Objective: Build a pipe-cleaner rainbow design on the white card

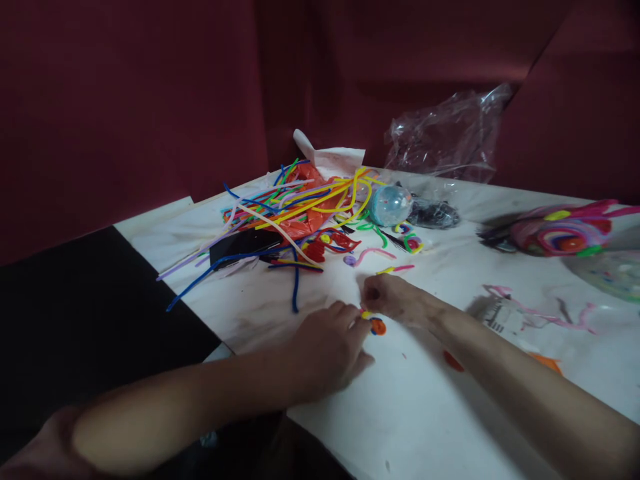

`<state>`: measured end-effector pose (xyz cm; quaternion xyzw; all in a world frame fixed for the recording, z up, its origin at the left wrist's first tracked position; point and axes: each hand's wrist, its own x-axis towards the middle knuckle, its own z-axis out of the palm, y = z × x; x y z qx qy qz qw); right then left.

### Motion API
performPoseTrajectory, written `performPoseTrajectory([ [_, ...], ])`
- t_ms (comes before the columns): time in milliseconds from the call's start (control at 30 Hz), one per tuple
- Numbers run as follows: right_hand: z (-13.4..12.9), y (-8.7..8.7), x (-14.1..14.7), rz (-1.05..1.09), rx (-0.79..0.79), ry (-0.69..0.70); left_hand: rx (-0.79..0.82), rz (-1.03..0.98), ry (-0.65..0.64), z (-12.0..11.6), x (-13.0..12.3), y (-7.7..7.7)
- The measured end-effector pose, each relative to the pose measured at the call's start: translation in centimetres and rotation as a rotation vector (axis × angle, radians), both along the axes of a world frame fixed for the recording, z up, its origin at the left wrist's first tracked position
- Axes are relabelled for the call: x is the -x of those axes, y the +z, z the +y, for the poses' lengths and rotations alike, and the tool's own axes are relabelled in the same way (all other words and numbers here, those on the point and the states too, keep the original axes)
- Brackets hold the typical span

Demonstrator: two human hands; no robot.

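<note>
One orange-centred pipe-cleaner coil [379,327], round, lies on white tabletop [425,420] at the fingertips of the nearer left hand [325,353], right hand [393,298] curled just beyond, either's pinch impossible to tell

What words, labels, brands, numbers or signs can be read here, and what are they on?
No text can be read clearly.
White label on the right of the table: dark printed marks, too small and blurred to read.
Clear plastic bag: no lettering can be made out.
Small orange disc by the hands: no lettering can be made out.
</note>
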<state>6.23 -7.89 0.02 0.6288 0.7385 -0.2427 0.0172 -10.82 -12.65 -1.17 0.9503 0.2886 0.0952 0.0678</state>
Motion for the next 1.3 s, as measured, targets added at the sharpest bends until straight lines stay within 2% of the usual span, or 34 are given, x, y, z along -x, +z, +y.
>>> performPoseTrajectory([
  [67, -0.1, 0.0, 0.1, -0.015, -0.006, -0.003, -0.005, -0.017, -0.072, -1.7, 0.4, -0.7],
  [167, -0.2, 0.1, 0.2, -0.027, -0.018, -0.008, -0.004, 0.015, -0.068, -3.6, 1.1, -1.8],
  [267, -0.3, 0.1, 0.4, -0.034, -0.029, -0.031, 0.056, 0.068, -0.074, -4.0, 1.8, -2.2],
  [467, -0.6, -0.1, 0.3, -0.021, -0.033, -0.152, 0.068, 0.075, -0.156, -1.7, 3.2, -1.1],
  [633, -0.9, -0.4, -0.1, 0.134, -0.015, -0.211, 0.087, -0.03, -0.165, 0.0, 3.3, -0.3],
  [733, -1.0, -0.7, -0.4, 0.315, 0.008, -0.224, 0.134, -0.109, -0.105, 1.4, 2.7, 0.0],
  [833, -1.2, -1.1, -1.0, 0.546, 0.06, -0.242, 0.185, -0.15, 0.024, 3.1, 1.6, 0.3],
  [967, -1.9, -1.3, -1.9, 0.799, 0.055, -0.259, 0.21, -0.008, -0.013, 5.2, 0.2, 0.9],
  [1067, -3.0, -1.0, -2.4, 0.897, -0.002, -0.276, 0.179, 0.073, -0.068, 5.8, -0.7, 1.1],
  [1300, -6.8, 0.7, -4.2, 0.862, -0.083, -0.324, 0.154, 0.163, -0.108, 5.7, -1.5, 1.7],
])
